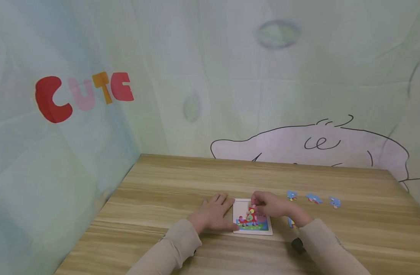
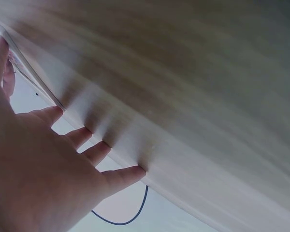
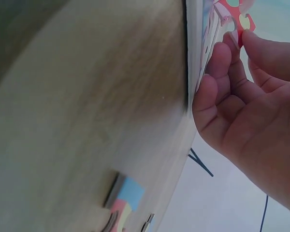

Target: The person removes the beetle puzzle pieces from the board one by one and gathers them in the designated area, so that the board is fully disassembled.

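A white-framed puzzle board [image 1: 241,206] lies on the table, its lower part filled with a colourful picture of red figures on green and blue. My right hand [image 1: 270,205] is over the board's right side and pinches a red and yellow jigsaw piece [image 3: 245,21] between thumb and fingers. In the right wrist view that piece is tilted up, and the curled lower fingers are at the board's edge. My left hand [image 1: 213,214] lies to the left of the board with fingers spread, fingertips on the table. Its thumb touches the board's lower left edge.
Right of the board lie several loose blue jigsaw pieces [image 1: 314,198], one of them partly behind the right forearm. A black object [image 1: 298,246] is beside the right sleeve. Printed fabric walls [image 1: 168,114] border the wooden table [image 1: 182,172] at the back and left.
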The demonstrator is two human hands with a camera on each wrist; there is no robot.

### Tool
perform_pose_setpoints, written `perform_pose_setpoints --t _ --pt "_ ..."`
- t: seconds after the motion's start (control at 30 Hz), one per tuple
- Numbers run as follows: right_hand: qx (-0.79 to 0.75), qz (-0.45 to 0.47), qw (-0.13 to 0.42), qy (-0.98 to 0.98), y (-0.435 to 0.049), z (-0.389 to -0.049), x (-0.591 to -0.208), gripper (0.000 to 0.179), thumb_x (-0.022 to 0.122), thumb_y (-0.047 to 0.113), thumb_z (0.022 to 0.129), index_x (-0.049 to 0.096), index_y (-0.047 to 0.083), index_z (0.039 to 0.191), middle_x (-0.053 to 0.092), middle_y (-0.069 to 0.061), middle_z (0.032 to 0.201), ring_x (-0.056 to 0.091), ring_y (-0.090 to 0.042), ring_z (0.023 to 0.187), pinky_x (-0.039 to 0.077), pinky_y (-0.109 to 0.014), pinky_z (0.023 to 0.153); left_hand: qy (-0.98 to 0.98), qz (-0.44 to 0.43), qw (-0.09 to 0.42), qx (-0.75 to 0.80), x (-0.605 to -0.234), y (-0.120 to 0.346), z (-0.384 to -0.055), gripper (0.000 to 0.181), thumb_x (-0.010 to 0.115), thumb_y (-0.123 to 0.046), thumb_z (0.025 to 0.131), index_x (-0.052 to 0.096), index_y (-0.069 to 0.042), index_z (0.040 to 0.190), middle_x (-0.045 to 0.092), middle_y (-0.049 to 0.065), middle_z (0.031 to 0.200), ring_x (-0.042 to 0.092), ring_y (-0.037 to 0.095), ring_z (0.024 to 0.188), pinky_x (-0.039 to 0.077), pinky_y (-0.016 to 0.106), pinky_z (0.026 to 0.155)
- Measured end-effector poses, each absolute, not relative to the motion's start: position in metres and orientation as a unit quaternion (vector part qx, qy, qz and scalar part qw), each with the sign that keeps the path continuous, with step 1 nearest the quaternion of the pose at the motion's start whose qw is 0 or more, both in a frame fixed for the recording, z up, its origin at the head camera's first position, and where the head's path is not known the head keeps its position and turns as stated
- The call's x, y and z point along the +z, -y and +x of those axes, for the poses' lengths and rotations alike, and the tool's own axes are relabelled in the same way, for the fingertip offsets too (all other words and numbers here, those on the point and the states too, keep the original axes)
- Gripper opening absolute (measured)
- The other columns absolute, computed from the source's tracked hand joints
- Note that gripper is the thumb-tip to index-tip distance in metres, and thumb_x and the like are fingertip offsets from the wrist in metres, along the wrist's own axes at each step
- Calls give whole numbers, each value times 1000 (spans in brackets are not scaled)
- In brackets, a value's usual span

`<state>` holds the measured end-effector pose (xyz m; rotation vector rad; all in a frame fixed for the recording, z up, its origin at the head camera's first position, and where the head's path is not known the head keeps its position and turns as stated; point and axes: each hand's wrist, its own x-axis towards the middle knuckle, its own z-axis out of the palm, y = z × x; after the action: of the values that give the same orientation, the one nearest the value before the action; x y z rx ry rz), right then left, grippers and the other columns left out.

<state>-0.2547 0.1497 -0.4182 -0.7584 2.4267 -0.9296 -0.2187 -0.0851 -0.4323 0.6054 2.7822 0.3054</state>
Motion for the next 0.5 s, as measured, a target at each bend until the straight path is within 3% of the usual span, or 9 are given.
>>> perform_pose_setpoints --t 0.5 --pt "-354 -267 216 -870 -152 -254 -418 8 56 2 94 54 7 100 55 -1 86 51 -18 81 44 -33 72 -962 208 141 110 -434 85 -220 92 56 -72 79 33 -20 152 22 10 159 19 32 146 20 64 110"
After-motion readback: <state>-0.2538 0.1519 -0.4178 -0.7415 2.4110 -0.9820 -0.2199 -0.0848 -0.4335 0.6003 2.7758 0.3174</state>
